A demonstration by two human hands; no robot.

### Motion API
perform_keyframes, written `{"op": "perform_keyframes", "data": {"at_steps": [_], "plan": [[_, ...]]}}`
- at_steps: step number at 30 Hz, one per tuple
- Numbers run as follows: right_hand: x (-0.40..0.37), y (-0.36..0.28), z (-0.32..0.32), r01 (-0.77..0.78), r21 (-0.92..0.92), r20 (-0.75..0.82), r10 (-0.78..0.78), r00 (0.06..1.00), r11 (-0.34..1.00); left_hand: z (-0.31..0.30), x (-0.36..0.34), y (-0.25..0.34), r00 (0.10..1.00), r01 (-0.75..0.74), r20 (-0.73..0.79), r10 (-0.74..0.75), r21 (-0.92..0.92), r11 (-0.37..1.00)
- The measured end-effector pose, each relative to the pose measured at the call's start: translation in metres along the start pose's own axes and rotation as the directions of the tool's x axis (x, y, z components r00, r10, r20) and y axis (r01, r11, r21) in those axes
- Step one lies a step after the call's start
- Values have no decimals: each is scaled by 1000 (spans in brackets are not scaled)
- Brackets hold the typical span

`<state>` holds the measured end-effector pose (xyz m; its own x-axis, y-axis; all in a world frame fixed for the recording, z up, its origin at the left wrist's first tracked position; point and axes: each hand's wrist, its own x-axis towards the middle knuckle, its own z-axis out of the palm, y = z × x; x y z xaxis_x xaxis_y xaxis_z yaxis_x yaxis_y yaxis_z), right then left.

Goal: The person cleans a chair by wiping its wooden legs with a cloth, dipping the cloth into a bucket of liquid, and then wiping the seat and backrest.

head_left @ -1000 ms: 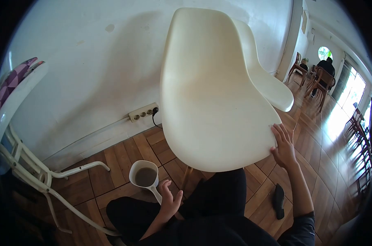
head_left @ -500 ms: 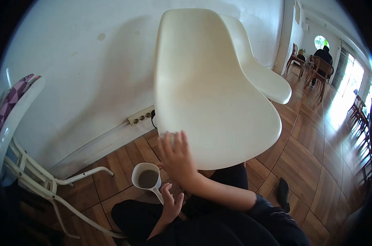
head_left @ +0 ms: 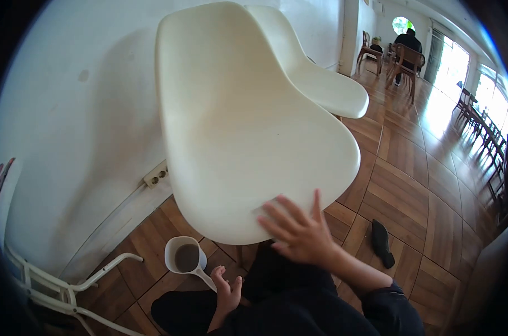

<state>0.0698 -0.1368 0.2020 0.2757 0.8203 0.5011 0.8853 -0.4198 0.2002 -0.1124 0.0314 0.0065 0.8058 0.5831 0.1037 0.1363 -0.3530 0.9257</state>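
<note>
Right hand (head_left: 300, 232) shifts from near wall (head_left: 105, 95) to front edge of white chair (head_left: 237, 145), fingers splayed, empty, contact blurred; left hand (head_left: 227, 292) half-curled by handle (head_left: 205, 279) of dipper (head_left: 181, 241) beside chair, grip unclear.

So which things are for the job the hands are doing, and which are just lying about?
Probably for the job:
- right hand, at the near white chair
- left hand, beside the dipper of murky liquid

Probably just about:
- dark shoe-like thing
- wall socket strip
</note>
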Motion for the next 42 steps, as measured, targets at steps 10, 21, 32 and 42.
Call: {"op": "perform_keyframes", "data": {"at_steps": [10,21,32,42], "plan": [[-3,206,-10,-434,245,139,412,901,867,20,18,24,994,-78,75,78,-2,997],[35,180,-21,-299,-70,425,300,854,952,16,6,4,996,-84,12,84,2,996],[61,-65,-1,23,158,77,-36,996,987,23,22,7,963,-254,75,258,-52,966],[38,-82,32,82,-150,-247,-117,962,985,6,16,26,979,-201,23,201,-12,980]]}}
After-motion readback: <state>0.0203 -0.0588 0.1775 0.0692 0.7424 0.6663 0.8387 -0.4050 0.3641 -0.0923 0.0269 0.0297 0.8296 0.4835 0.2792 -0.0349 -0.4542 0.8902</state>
